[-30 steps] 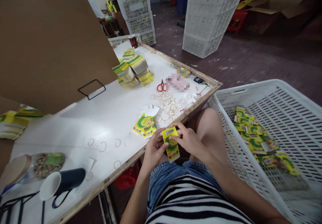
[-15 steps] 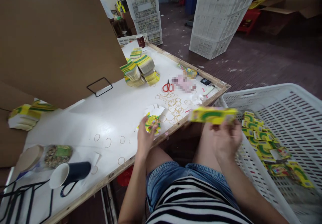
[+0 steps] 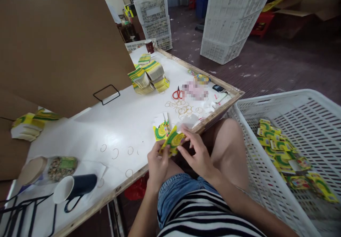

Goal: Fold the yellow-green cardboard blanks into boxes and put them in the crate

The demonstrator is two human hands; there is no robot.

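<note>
Just over the table's near edge I hold a small yellow and green carton [image 3: 173,138] with a white flap. My left hand [image 3: 158,160] pinches its lower left end between thumb and fingers. On its right side, the fingers and thumb of my right hand [image 3: 198,155] grip the carton near the flap. Right behind it, more flat yellow and green cartons [image 3: 160,130] with white flaps lie on the white table [image 3: 119,123]. Loose rubber bands [image 3: 186,109] are scattered beyond my right hand.
Red-handled scissors [image 3: 177,94], a phone [image 3: 217,88] and carton bundles [image 3: 150,71] lie farther back. On the left stand a dark mug [image 3: 84,185] and a jar [image 3: 61,167]. A white crate [image 3: 269,102] at my right holds several cartons. Stacked crates [image 3: 231,23] stand behind.
My right hand has come left from beside the crate to meet my left hand. My left hand has moved slightly down, off the cartons on the table; both now hold one carton.
</note>
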